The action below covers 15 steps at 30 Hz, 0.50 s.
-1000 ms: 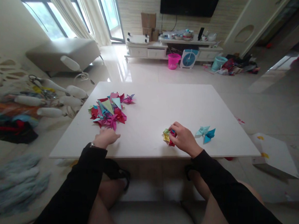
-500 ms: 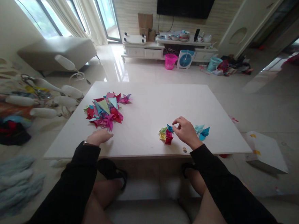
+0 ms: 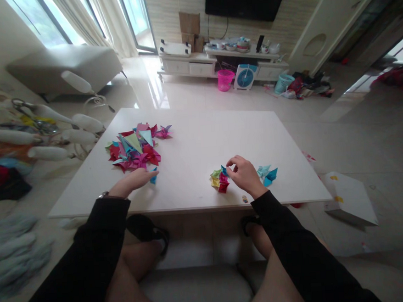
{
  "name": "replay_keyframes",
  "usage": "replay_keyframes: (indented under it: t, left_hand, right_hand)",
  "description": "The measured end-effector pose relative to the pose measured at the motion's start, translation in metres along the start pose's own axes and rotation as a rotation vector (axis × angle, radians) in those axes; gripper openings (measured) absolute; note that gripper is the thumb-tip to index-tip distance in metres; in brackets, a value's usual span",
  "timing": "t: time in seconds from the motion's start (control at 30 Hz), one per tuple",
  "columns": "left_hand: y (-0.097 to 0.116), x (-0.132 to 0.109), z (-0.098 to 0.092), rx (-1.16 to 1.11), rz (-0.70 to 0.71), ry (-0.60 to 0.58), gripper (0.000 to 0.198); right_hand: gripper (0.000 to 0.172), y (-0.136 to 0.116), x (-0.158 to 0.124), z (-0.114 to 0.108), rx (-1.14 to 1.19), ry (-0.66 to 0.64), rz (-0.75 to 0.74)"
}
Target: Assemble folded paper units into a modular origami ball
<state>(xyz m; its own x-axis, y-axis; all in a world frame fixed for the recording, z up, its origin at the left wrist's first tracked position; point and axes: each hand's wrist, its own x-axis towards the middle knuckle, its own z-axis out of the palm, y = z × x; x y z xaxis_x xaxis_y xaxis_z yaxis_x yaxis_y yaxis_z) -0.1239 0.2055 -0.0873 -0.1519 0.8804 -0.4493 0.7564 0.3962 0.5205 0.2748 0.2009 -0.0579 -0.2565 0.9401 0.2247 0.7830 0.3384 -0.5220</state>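
Note:
My left hand (image 3: 132,181) is closed on a small blue folded paper piece (image 3: 153,176), just in front of a big pile of colourful folded papers (image 3: 134,144) at the left of the white table (image 3: 201,142). To the right, my right hand (image 3: 242,173) has its thumb and index finger pinched at the blue part of a small cluster of yellow, green and red folded papers (image 3: 219,180). Light blue and blue folded papers (image 3: 270,176) lie just right of that hand.
A small sticker (image 3: 245,199) is near the table's front edge. On the floor at the right stands a white box (image 3: 350,198). A lamp with white shades (image 3: 50,153) is left of the table; beyond it, a pink basket (image 3: 225,80) and a fan (image 3: 245,77).
A blue paper piece now shows at my left fingertips, and that hand has risen a little toward the pile. My right hand stays at the small cluster. The whole view has shifted slightly.

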Motion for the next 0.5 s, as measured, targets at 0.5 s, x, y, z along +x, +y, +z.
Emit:
replay_keyframes:
  t: [0.5]
  left_hand:
    - [0.115,-0.051,0.076,-0.838,0.211,-0.493,0.044]
  right_hand:
    - [0.005,-0.031,-0.003,0.025,0.03,-0.164,-0.183]
